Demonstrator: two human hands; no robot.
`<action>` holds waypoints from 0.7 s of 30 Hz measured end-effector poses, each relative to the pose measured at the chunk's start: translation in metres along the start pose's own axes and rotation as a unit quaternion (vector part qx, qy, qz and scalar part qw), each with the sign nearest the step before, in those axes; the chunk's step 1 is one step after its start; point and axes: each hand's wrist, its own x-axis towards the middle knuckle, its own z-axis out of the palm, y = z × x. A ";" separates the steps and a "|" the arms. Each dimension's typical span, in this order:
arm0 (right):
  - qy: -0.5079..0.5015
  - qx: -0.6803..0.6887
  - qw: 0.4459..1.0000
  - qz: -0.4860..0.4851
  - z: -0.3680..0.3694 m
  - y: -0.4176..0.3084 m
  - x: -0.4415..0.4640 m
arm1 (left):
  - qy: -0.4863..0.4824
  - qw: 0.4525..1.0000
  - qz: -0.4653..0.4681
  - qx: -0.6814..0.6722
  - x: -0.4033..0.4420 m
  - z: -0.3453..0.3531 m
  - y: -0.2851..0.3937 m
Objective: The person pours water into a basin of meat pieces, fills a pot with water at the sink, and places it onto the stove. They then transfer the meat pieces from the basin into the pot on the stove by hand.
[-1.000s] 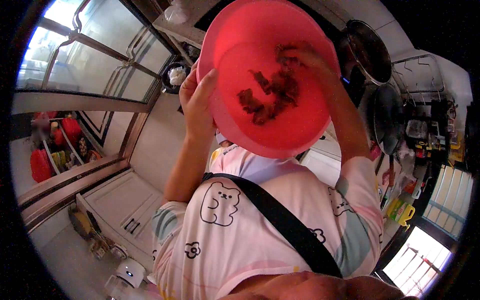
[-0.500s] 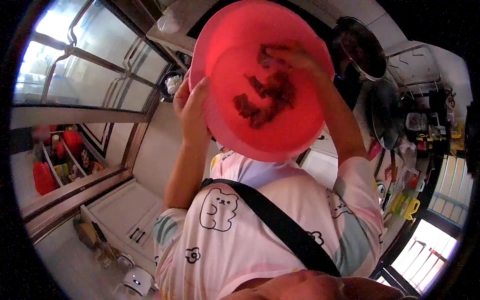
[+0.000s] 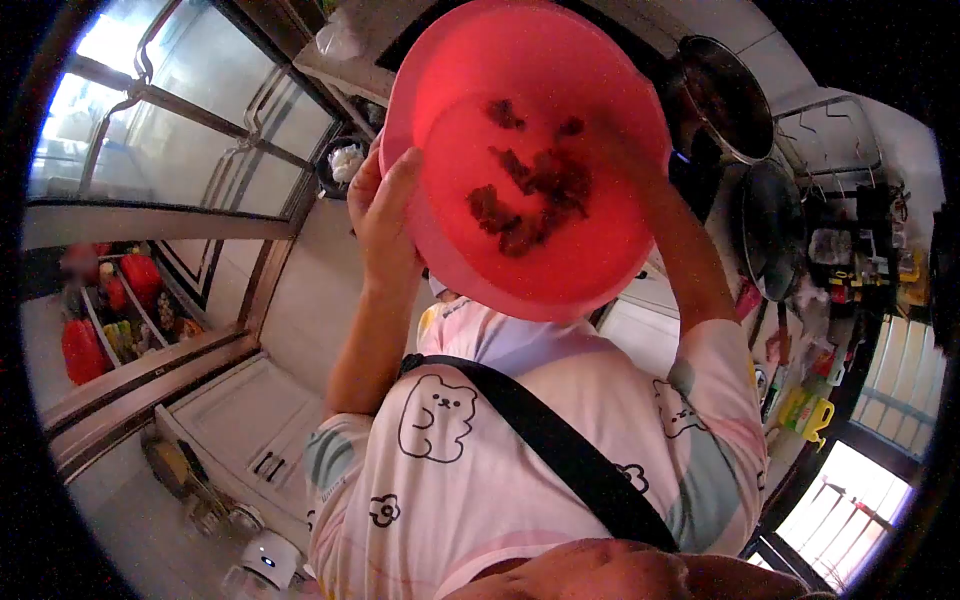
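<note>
My left hand is closed on the left rim of a red basin, thumb on the near side and fingers behind the wall. The basin is tilted so that its inside faces me. Dark brown, wet-looking pieces lie clumped on its bottom, and I cannot make out what they are. Above the clump sit two smaller bits, a dark piece at the left and another nearer my right hand. My right hand reaches in over the right side; its fingers are blurred and dark.
A wok stands beyond the basin at the right, with a dark pan below it. A wire rack is at the far right. Sliding glass doors are on the left. A white cabinet drawer lies at lower left.
My right hand has drawn back to the right from the upper pieces, which now lie in view as two separate bits. My left hand keeps its grip on the basin.
</note>
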 end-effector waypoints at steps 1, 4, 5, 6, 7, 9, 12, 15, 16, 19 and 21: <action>-0.026 0.057 0.998 0.016 -0.012 -0.005 -0.004 | 0.002 1.000 -0.001 -0.002 0.001 -0.001 -0.001; -0.114 0.192 0.973 0.052 -0.037 -0.027 -0.014 | -0.002 1.000 0.004 -0.017 0.003 0.000 0.000; -0.094 0.231 0.967 0.049 -0.043 -0.039 -0.027 | -0.007 1.000 0.003 -0.012 0.003 0.000 0.000; -0.083 0.251 0.963 0.047 -0.044 -0.041 -0.030 | -0.013 1.000 0.003 -0.007 0.003 0.000 0.000; -0.073 0.270 0.959 0.045 -0.046 -0.044 -0.034 | -0.013 1.000 0.003 -0.007 0.003 0.000 0.000; -0.096 0.356 0.929 0.037 -0.046 -0.037 -0.035 | -0.004 1.000 0.002 -0.005 0.003 0.000 -0.002; -0.074 0.293 0.953 0.026 -0.043 -0.033 -0.036 | -0.013 1.000 0.004 -0.004 0.003 0.002 -0.003; -0.041 0.248 0.968 -0.018 -0.028 -0.024 -0.029 | -0.014 1.000 -0.016 -0.017 0.001 0.000 -0.003; -0.030 0.233 0.971 -0.032 -0.024 -0.024 -0.025 | -0.014 1.000 -0.017 -0.017 0.001 0.000 -0.002; -0.076 0.237 0.963 0.108 -0.022 -0.021 -0.013 | -0.022 1.000 -0.009 -0.016 0.000 -0.001 -0.002; -0.069 0.188 0.975 0.097 -0.020 -0.014 -0.013 | -0.031 0.999 -0.002 -0.009 -0.001 -0.003 -0.001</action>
